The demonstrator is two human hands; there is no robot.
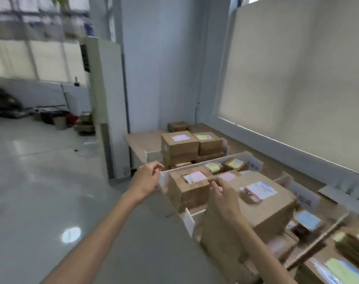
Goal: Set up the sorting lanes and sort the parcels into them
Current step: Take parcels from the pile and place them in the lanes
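Note:
Cardboard parcels with pink, yellow and blue labels lie on the floor in lanes split by white divider strips (205, 161). A small brown parcel with a pink label (189, 186) stands at the near end of the middle lane, beside a large parcel (264, 201). My left hand (146, 178) hovers at the lane's left corner, fingers loosely curled, holding nothing. My right hand (223, 198) is above the gap between the small and large parcels, fingers apart and empty. The picture is blurred by motion.
Two stacked boxes (179, 147) and more parcels sit in the far lane by the wall. A white standing cabinet (104, 103) rises to the left. Glossy grey floor (41, 191) spreads left. Further labelled parcels (338, 269) fill the lanes at lower right.

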